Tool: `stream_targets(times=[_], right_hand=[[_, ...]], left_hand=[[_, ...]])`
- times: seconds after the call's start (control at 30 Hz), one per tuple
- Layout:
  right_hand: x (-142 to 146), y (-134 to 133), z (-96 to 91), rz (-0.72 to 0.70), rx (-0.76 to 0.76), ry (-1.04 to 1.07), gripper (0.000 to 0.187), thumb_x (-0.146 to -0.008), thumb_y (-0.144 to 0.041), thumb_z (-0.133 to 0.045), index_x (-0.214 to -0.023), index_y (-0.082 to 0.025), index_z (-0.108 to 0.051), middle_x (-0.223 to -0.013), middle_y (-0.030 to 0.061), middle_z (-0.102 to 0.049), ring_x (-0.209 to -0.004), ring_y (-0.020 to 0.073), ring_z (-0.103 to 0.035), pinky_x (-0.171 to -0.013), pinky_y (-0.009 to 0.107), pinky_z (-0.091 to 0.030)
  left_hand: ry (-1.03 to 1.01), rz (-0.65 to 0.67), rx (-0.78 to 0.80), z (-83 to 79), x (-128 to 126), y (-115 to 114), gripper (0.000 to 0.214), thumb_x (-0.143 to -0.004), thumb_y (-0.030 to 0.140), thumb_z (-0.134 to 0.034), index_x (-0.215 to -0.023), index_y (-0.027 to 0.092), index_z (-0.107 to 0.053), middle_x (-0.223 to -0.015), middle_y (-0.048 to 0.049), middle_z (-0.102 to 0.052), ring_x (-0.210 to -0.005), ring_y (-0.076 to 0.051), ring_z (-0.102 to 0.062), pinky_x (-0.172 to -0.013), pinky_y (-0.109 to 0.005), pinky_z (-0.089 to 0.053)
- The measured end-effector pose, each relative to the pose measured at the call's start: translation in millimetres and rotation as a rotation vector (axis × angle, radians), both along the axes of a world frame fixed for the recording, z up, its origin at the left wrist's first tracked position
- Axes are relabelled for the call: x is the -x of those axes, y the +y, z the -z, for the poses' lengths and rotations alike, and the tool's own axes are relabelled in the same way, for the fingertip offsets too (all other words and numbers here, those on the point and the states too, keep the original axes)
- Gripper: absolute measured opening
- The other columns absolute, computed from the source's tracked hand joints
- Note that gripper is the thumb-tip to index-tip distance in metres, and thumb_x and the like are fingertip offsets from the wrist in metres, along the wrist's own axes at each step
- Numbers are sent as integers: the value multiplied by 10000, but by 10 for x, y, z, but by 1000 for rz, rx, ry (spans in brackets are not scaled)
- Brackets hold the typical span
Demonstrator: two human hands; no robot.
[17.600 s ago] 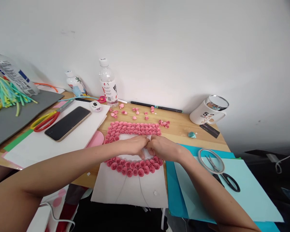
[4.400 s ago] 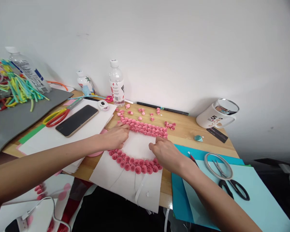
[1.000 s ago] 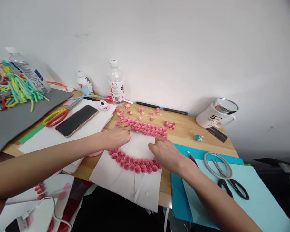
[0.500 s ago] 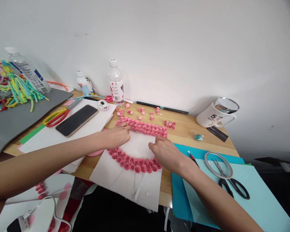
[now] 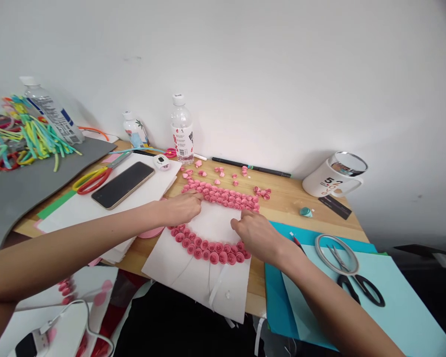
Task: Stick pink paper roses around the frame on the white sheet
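Note:
Pink rolled-paper roses (image 5: 226, 200) form a thick band across a white sheet (image 5: 223, 292), and more of them curve below in a rounded row around a bare white middle. At the band's left end, my left hand (image 5: 184, 208) has its fingers curled in against the roses. My right hand (image 5: 255, 233) is likewise closed, thumb and fingers together at the right end of the band. Both hands hide the sides of the ring. White strips (image 5: 218, 286) hang over the lower part of the sheet.
Loose roses (image 5: 217, 181) lie behind the sheet. To the left are a phone (image 5: 122, 185), scissors (image 5: 96, 177) and bottles (image 5: 182, 131). On the right, teal paper (image 5: 282, 292) bears a tape roll (image 5: 351, 267) and black scissors (image 5: 371, 292); a mug (image 5: 323, 178) stands behind.
The whole view has shifted slightly, so everything sits a little further right. Both hands keep the same place and pose against the roses.

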State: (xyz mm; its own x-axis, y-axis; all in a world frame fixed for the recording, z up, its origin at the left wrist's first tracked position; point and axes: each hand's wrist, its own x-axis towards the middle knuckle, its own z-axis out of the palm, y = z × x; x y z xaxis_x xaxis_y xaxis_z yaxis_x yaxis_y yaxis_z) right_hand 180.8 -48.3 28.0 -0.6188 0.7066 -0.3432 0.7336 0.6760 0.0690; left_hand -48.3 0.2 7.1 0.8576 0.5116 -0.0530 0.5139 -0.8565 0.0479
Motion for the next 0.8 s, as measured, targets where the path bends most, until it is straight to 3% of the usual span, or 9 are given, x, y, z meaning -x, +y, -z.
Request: stream_targets(times=[0.1,0.2,0.3,0.43,0.53,0.7,0.8], right_hand=[[2,7,-25,22,9,-12,271,-692,49,-526,-889,-101,-633,-735,129,-657,-857,249,-593,-579,267,-339],[9,5,-36,49,12,-8,303,-696,49,-519,-919,-107,-652,-789,132,-672,-869,244,-599,-601,264,-352],[43,-31,-40,59,11,-22,287,-699,54,-496,-849,-118,-670,-763,119,-680,-861,238,-607,-635,269,-367],[96,-75,-33,77,5,-38,286,-697,60,-474,-813,-112,-672,-787,116,-691,-833,234,-624,-680,283,-391],[114,-34,16,138,-2,-13,375,-670,73,-465,-919,-116,-673,-813,112,-689,-790,222,-636,-635,270,-393],[300,94,118,276,42,367,391,-799,-5,-409,-1095,-133,-631,-969,104,-687,-882,175,-632,-679,239,-417],[539,128,138,399,115,585,326,-870,-106,-404,-1128,-132,-601,-915,77,-693,-782,142,-630,-660,228,-425]], left_hand=[[93,23,36,-25,-11,-6,272,-626,-64,-467,-488,168,-430,-625,-60,-560,-797,-195,-524,-742,-292,-427],[-79,-47,124,-51,25,6,191,-725,14,-468,-635,146,-573,-734,-55,-615,-850,-182,-545,-797,-285,-424],[-339,-274,155,-57,140,59,237,-753,62,-431,-836,146,-636,-816,-33,-641,-791,-144,-564,-743,-249,-429],[-517,-640,188,-69,338,171,225,-752,163,-444,-833,138,-652,-729,-10,-647,-629,-119,-544,-614,-219,-414],[-498,-722,223,-92,428,249,235,-736,204,-465,-836,146,-670,-754,-15,-680,-665,-135,-577,-625,-221,-421],[-465,-753,179,-43,432,370,247,-722,189,-457,-833,154,-674,-763,-29,-698,-689,-159,-610,-645,-239,-439],[-447,-766,138,31,419,420,228,-737,181,-439,-806,160,-656,-749,-41,-695,-673,-169,-615,-620,-244,-431]])
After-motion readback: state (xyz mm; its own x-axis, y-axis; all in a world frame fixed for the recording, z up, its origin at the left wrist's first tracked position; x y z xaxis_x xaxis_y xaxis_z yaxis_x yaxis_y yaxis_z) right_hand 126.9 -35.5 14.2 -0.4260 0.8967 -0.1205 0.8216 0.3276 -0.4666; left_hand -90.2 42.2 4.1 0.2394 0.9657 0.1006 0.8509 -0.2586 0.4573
